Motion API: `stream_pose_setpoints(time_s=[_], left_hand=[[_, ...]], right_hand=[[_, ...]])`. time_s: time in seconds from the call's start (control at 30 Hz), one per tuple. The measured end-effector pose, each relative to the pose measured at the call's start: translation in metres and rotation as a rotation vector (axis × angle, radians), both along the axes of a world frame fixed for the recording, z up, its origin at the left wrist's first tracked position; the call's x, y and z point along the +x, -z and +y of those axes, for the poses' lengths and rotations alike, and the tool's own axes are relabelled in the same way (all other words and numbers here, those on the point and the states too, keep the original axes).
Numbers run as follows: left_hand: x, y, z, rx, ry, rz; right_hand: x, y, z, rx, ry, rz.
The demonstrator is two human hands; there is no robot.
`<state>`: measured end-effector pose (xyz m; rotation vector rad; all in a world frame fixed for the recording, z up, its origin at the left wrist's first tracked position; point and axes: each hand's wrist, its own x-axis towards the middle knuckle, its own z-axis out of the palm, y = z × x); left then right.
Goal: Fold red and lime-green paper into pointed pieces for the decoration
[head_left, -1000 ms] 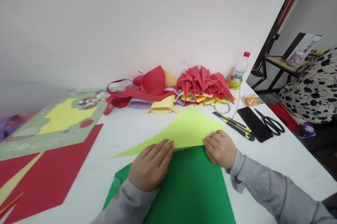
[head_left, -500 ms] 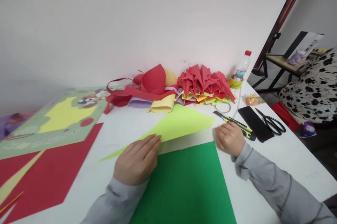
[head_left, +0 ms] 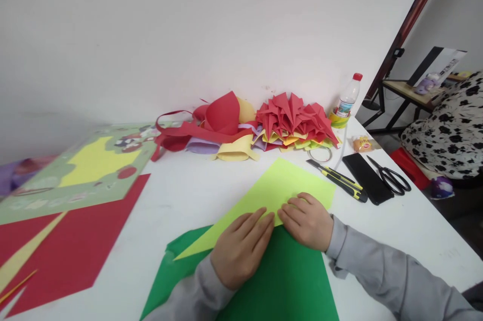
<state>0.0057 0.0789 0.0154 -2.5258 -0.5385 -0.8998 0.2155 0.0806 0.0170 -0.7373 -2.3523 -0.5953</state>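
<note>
A folded-looking yellow-green paper with a long pointed left tip lies partly over a dark green sheet. My left hand rests on the lower edge of the yellow-green paper, fingers stretched out and close together. Beside it, my right hand lies on the same edge with its fingers extended and a little apart. The fingertips of the two hands nearly meet. Both hands hide parts of the paper's lower edge, and the thumbs are not clearly visible.
Right of the papers lie a box cutter, a black case and scissors. Folded red paper pieces and a bottle stand by the wall. On the left, a green mat overlaps a red sheet.
The yellow-green paper has shifted right and toward me, onto the green sheet. My left hand moved right with it. My right hand came left from the table, its curled fingers now extended on the paper.
</note>
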Motion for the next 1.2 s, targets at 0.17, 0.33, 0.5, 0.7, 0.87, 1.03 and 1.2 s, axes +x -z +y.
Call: stream_pose_setpoints(time_s=[0.17,0.33,0.5,0.7,0.87,1.03,1.2], left_hand=[[0.003,0.002,-0.001,-0.007,0.01,0.021],[-0.003,0.0,0.002,0.019,-0.056,-0.008],[-0.016,-0.007,0.012,0.069,-0.074,-0.016],[-0.04,-0.021,0.023,0.168,-0.171,0.012],[-0.058,-0.029,0.03,0.235,-0.267,0.022],[-0.074,-0.026,0.035,0.266,-0.353,0.031],[-0.085,-0.023,0.036,0.265,-0.388,0.025]], right_hand=[[-0.002,-0.004,-0.005,0.001,-0.036,-0.013],[0.006,-0.001,-0.001,-0.024,-0.001,0.021],[0.012,0.001,0.002,-0.019,0.063,0.033],[0.017,0.0,0.004,-0.011,0.111,0.047],[0.021,0.002,0.008,-0.041,0.115,0.065],[0.022,0.001,0.008,-0.035,0.121,0.076],[0.02,-0.001,0.007,-0.018,0.125,0.094]])
